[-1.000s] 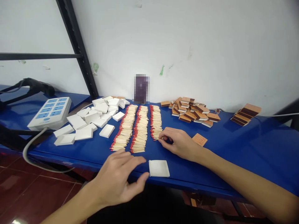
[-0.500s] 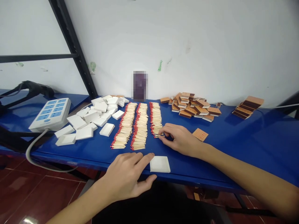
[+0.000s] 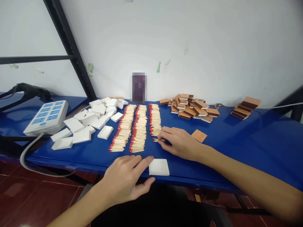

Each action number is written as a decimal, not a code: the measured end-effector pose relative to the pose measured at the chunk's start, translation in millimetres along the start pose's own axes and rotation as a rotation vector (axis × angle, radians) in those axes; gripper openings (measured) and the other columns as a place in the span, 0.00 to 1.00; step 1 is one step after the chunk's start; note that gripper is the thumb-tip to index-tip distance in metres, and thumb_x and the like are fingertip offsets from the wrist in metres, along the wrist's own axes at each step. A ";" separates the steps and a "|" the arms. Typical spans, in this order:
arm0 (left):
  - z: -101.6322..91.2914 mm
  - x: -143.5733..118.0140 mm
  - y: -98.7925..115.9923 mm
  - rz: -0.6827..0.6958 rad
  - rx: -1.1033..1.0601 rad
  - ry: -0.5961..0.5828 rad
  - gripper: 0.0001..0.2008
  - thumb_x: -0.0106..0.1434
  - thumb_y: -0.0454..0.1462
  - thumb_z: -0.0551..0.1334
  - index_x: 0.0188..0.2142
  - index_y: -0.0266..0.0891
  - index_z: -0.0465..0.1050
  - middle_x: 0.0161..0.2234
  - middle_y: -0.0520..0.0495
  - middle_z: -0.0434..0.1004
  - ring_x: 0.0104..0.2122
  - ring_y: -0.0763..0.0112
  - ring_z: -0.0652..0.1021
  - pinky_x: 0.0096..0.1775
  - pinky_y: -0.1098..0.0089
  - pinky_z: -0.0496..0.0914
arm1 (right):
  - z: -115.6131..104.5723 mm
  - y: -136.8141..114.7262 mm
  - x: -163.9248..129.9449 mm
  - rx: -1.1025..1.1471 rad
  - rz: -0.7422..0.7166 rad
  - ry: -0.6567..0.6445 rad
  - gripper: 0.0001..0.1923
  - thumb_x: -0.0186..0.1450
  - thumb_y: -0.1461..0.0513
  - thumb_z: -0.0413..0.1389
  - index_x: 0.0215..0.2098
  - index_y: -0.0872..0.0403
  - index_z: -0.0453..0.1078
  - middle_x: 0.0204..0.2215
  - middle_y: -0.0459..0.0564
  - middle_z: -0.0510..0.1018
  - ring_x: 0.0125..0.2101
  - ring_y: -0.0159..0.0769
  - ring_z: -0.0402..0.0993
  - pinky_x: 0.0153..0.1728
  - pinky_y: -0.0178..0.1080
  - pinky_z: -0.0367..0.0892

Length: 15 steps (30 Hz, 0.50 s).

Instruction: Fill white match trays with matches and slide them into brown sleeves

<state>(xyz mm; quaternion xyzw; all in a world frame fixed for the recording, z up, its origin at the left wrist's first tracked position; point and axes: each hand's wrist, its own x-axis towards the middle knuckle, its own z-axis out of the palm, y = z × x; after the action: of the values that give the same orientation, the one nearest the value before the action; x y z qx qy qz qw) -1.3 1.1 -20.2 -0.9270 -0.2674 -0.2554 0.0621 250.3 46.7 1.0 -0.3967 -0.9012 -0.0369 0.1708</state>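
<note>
My right hand (image 3: 177, 142) pinches a few red-tipped matches (image 3: 155, 140) just in front of the right-hand row of matches (image 3: 155, 119). My left hand (image 3: 129, 176) rests at the table's front edge, thumb and fingers apart. Its index fingertip is at the upper left corner of a white matchbox tray (image 3: 159, 167), which lies flat. Two longer rows, a middle row of matches (image 3: 139, 129) and a left row of matches (image 3: 123, 129), run away from me with their red heads to the left. Past my right wrist lies a single brown matchbox sleeve (image 3: 199, 136).
A heap of white trays (image 3: 91, 118) covers the table's left side, beside a power strip (image 3: 47, 116) with a cable. Brown matchbox sleeves (image 3: 189, 107) are piled at the back right. Farther right stands a stack of sleeves (image 3: 246, 108). A blurred dark rectangle (image 3: 139, 88) leans on the wall.
My right hand has drawn the pinched matches slightly toward me, leaving a small gap from the right row. The left hand stays by the tray. The whole view has shifted a little.
</note>
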 end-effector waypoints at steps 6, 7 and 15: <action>-0.9 1.5 0.4 0.015 0.005 0.012 0.18 0.66 0.43 0.59 0.53 0.37 0.66 0.31 0.48 0.77 0.27 0.64 0.78 0.28 0.65 0.72 | -3.0 -3.8 -0.8 -0.042 -0.049 0.034 0.09 0.71 0.62 0.49 0.34 0.55 0.68 0.33 0.51 0.75 0.31 0.35 0.68 0.36 0.40 0.55; -0.7 1.6 0.4 0.014 0.005 0.013 0.18 0.66 0.43 0.58 0.53 0.37 0.66 0.31 0.48 0.77 0.27 0.64 0.78 0.28 0.65 0.72 | -3.5 -4.1 -0.6 -0.026 -0.040 0.037 0.09 0.71 0.62 0.49 0.34 0.55 0.69 0.31 0.50 0.75 0.31 0.35 0.68 0.37 0.41 0.54; 0.3 1.0 -0.3 0.011 0.002 0.010 0.19 0.66 0.43 0.59 0.53 0.37 0.65 0.31 0.48 0.77 0.27 0.64 0.78 0.28 0.65 0.72 | -2.1 -1.5 1.9 0.105 0.055 -0.041 0.08 0.70 0.63 0.50 0.33 0.54 0.68 0.26 0.45 0.75 0.26 0.32 0.68 0.38 0.39 0.55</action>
<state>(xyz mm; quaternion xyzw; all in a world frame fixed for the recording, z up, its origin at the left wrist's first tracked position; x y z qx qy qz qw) -0.6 1.9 -20.0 -0.9272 -0.2622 -0.2592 0.0659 248.6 46.6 3.7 -0.4123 -0.8940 0.0230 0.1740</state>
